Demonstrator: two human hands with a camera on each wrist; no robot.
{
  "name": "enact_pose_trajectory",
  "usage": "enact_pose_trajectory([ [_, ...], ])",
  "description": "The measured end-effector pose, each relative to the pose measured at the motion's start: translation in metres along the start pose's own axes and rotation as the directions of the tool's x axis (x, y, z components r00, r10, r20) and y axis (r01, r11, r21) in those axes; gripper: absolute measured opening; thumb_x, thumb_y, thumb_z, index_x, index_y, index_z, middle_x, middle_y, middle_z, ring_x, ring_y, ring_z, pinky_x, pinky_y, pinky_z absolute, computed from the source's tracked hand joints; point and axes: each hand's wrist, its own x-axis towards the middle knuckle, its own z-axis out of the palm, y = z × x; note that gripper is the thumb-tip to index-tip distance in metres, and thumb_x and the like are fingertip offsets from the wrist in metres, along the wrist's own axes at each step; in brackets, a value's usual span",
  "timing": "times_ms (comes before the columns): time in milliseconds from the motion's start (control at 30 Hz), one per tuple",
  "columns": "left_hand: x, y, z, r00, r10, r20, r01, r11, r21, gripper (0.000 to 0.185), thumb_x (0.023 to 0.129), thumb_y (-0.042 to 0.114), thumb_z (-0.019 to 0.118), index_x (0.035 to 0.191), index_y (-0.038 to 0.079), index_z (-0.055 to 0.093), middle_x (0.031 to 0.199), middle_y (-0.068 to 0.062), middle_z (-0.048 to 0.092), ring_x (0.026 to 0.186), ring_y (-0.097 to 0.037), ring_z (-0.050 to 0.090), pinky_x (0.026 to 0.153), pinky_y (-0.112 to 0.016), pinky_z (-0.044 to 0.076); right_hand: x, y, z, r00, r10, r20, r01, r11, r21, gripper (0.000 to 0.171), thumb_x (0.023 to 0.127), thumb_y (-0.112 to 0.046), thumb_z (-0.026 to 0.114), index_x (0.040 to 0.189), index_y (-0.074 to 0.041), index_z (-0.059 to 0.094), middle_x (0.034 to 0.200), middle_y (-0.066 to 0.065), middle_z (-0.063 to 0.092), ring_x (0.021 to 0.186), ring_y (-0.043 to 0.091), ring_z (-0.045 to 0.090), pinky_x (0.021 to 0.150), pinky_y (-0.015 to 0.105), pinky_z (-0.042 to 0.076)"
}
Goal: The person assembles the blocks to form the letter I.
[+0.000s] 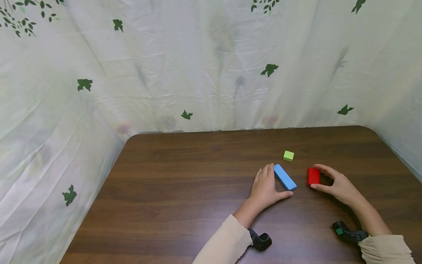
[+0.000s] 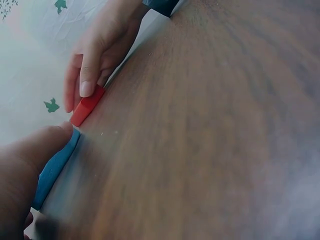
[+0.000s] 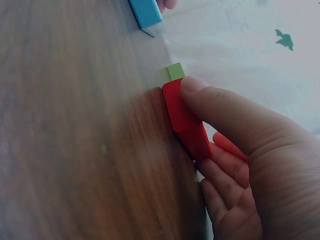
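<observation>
On the brown table lies a long blue block (image 1: 285, 177), set at a slant. My left hand (image 1: 265, 190) spans it, thumb at the near end and fingertips at the far end. To its right stands a shorter red block (image 1: 313, 176), which my right hand (image 1: 343, 187) holds between thumb and fingers. In the right wrist view the thumb presses on the red block (image 3: 182, 107), and the fingers reach its other end. The left wrist view shows the left thumb over one end of the blue block (image 2: 56, 170); the fingers there are mostly hidden.
A small light green block (image 1: 288, 156) sits behind the blue and red blocks, apart from both hands. The wooden table (image 1: 184, 190) ends at a white curtain (image 1: 204, 73) with green leaf and bird prints. Black cameras are strapped to both wrists.
</observation>
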Motion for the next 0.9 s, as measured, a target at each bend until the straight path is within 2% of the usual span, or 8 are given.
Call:
enact_pose_trajectory([
  [500, 0.0019, 0.0039, 0.0005, 0.999, -0.015, -0.044, 0.018, 0.998, 0.059, 0.095, 0.067, 0.059, 0.067, 0.135, 0.003, 0.031, 0.130, -0.004, 0.041, 0.121, -0.013, 0.037, 0.103, -0.032, 0.022, 0.0000, 0.0003, 0.0013, 1.000, -0.008, -0.007, 0.008, 1.000, 0.005, 0.070, 0.077, -0.025, 0.072, 0.130, 0.004, 0.038, 0.127, 0.029, 0.039, 0.112, 0.048, 0.035, 0.085, 0.061, 0.030],
  [733, 0.0023, 0.0042, -0.0006, 0.998, -0.019, -0.053, 0.020, 1.000, 0.010, 0.092, 0.066, 0.055, 0.070, 0.134, 0.004, 0.034, 0.129, -0.004, 0.043, 0.121, -0.013, 0.038, 0.103, -0.031, 0.022, 0.0002, 0.0004, 0.0007, 1.000, -0.014, -0.009, 0.014, 1.000, 0.003, 0.069, 0.077, -0.025, 0.072, 0.130, 0.004, 0.038, 0.126, 0.028, 0.040, 0.112, 0.047, 0.036, 0.085, 0.060, 0.031],
  [900, 0.0023, 0.0031, -0.0015, 0.998, -0.002, -0.064, -0.001, 0.999, -0.040, 0.092, 0.066, 0.051, 0.073, 0.134, 0.003, 0.033, 0.130, -0.004, 0.042, 0.121, -0.012, 0.037, 0.103, -0.031, 0.021, -0.0001, -0.0006, 0.0001, 1.000, -0.018, -0.010, 0.018, 1.000, 0.001, 0.069, 0.077, -0.025, 0.072, 0.130, 0.003, 0.038, 0.126, 0.027, 0.041, 0.113, 0.046, 0.037, 0.084, 0.059, 0.031],
])
